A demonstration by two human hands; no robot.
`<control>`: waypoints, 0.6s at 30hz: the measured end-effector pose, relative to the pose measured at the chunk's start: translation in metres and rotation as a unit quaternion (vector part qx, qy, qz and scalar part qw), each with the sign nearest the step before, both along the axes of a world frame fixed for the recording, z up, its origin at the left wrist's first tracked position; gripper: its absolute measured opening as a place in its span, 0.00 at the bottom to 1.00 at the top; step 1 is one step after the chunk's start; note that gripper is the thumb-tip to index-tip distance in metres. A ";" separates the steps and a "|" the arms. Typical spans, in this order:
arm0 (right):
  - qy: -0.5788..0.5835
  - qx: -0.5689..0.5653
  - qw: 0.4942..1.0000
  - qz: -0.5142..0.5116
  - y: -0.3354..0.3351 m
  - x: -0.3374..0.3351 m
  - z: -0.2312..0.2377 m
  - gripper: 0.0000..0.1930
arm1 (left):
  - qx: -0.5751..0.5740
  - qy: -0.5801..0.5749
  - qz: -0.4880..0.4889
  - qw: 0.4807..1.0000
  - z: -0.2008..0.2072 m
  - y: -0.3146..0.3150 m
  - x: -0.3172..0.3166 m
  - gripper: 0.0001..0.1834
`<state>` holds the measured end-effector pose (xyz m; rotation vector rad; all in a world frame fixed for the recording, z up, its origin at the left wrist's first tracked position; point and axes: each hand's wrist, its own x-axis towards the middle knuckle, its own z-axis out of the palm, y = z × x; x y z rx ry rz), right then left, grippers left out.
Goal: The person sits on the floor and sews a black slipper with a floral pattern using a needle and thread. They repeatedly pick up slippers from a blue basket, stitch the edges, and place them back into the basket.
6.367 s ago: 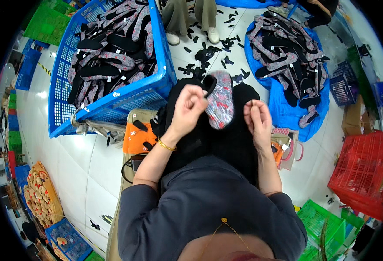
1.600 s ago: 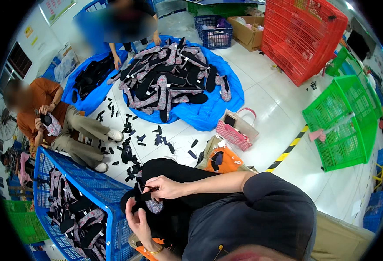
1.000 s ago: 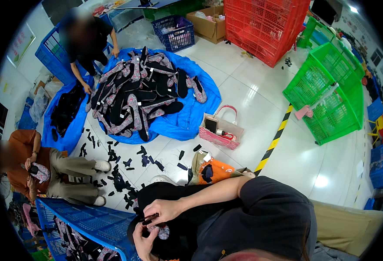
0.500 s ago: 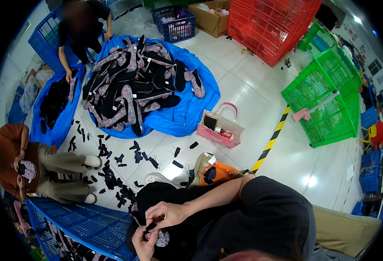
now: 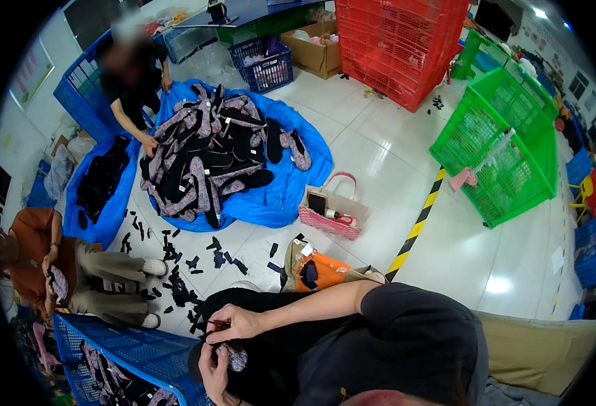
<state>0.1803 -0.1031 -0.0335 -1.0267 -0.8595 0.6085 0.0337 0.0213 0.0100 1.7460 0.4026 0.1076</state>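
Note:
At the bottom centre, my left hand (image 5: 212, 372) is closed on a floral slipper (image 5: 236, 357) with dark parts, resting over my dark-clothed lap. My right hand (image 5: 235, 323) sits just above it, its fingers pinched around a small, thin dark tool (image 5: 221, 325) whose kind is too small to tell. The fingertips of both hands almost meet at the slipper's upper edge. My fingers partly hide the slipper.
A heap of floral, black-soled slippers (image 5: 206, 139) lies on a blue sheet (image 5: 271, 203). Black scraps (image 5: 179, 287) litter the floor. A blue crate (image 5: 129, 352) stands at my left. Nearby are a seated person (image 5: 37, 250), a standing person (image 5: 132, 74), a pink-based bag (image 5: 331, 213) and an orange bag (image 5: 325, 267).
My view has shifted a little. Both hands stay at the slipper, now closer together. The standing person's hand has moved from the smaller blue sack to the heap; the seated person's slipper has turned.

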 end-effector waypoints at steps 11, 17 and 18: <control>-0.226 0.043 0.971 -0.065 -0.041 -0.036 0.038 0.14 | 0.127 -0.146 0.023 0.981 -0.022 -0.018 -0.008 0.08; -0.170 0.153 0.971 0.067 -0.071 -0.046 0.057 0.10 | 0.199 -0.202 0.057 0.957 -0.041 -0.023 -0.011 0.13; -0.143 0.112 0.982 0.053 -0.073 -0.043 0.058 0.10 | 0.213 -0.220 0.072 0.949 -0.045 -0.025 -0.011 0.12</control>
